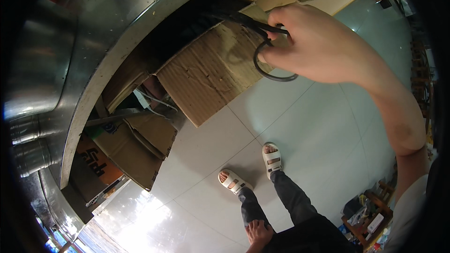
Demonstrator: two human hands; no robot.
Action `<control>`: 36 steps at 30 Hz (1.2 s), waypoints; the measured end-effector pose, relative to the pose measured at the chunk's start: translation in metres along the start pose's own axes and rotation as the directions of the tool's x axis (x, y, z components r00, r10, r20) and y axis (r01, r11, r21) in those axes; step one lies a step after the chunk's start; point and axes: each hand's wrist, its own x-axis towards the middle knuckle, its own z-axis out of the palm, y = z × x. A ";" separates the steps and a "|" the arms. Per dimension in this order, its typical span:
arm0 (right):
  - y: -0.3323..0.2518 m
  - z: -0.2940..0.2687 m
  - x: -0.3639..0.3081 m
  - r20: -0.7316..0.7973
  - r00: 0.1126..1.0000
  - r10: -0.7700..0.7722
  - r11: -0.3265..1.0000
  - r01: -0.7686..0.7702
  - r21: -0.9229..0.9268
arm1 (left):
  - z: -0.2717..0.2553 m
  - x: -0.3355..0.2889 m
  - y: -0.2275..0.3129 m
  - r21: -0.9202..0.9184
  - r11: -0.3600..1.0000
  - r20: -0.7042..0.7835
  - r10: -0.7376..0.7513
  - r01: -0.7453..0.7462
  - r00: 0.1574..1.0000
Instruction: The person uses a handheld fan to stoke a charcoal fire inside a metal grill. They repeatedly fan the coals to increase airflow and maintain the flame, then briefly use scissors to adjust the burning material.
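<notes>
My right hand [300, 47] reaches out at the upper right, closed on a pair of black-handled scissors [256, 61]. One finger loop hangs below the fingers. The far end of the scissors points left, over an open cardboard box [211, 70], and is lost in dark shadow there. A long flap of this box folds outward beneath the scissors. Down at the lower middle, my left hand [260, 232] lies on my dark-trousered leg, fingers spread and holding nothing.
A steel counter [117, 37] with a curved-looking edge runs along the left. Under it stand more cardboard boxes [133, 147] and a pale cord [157, 100]. My sandalled feet are on the tiled floor [323, 131]. A wooden rack [370, 220] with assorted goods stands lower right.
</notes>
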 end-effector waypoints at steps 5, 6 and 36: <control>-0.017 -0.013 0.015 -0.050 0.987 0.155 0.977 -0.146 0.153 | -0.002 -0.001 0.001 0.022 1.000 0.019 -0.005 0.005 1.000; -0.027 -0.024 0.018 0.000 0.979 0.201 0.966 -0.199 0.164 | -0.002 0.000 0.001 0.027 1.000 0.019 -0.008 0.008 1.000; -0.019 -0.055 -0.072 0.077 0.964 0.253 0.894 -0.264 0.362 | -0.004 0.004 0.000 0.037 0.999 0.010 -0.026 0.025 1.000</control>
